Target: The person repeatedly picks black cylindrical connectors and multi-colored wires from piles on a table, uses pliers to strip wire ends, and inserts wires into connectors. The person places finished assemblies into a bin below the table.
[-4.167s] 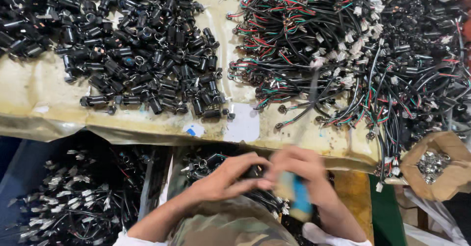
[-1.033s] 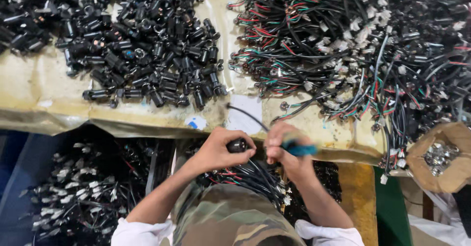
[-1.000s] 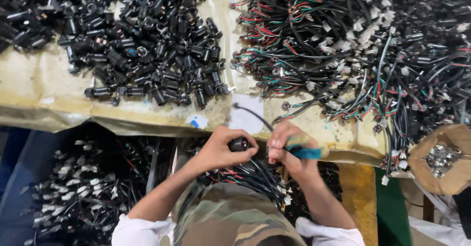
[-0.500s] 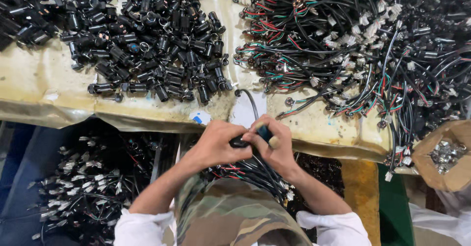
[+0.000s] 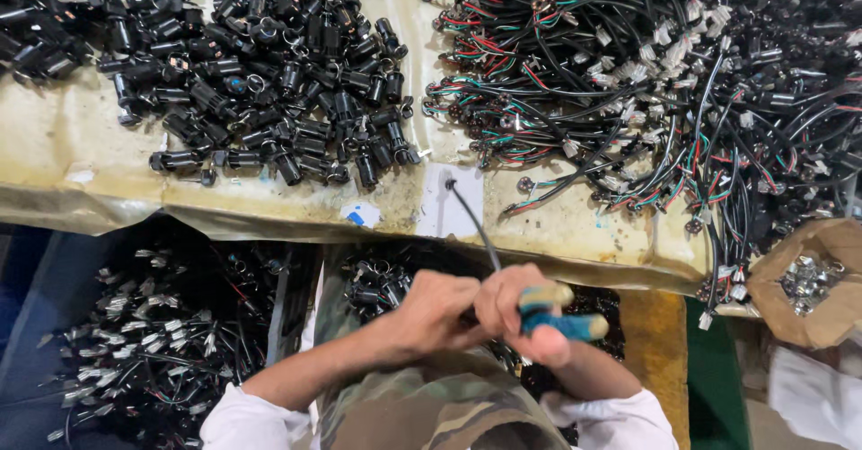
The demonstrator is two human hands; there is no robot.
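Blue-handled, with a tan butt, a small hand tool (image 5: 561, 317) is sitting in the right hand (image 5: 521, 311), whose fingers are wrapping fully around its grip just below the bench edge. Pressing against it from the side, the left hand (image 5: 435, 311) is curling closed too, pinching the near end of a thin black cable (image 5: 476, 230); the exact spot where the tool is meeting the cable is hiding between the two hands, so it cannot be told what the tip is doing. From there the cable is rising in a gentle curve over a white paper patch (image 5: 449, 203) and ending in a small plug near the bench's front. Judging by that curve, it is looking light and springy rather than limp, with slick insulation, so taking it close to the worked end, as the left hand is doing, seems the steadiest hold. Further out, a worn yellowish bench cover (image 5: 81, 145) is carrying a heap of black cylindrical connectors (image 5: 269, 82) on the left and a tangle of red, green and black wire harnesses (image 5: 646, 82) on the right. A brown cardboard box of small metal parts (image 5: 808, 279) is standing at the far right, and finished leads (image 5: 153, 342) are lying in a dark bin below.
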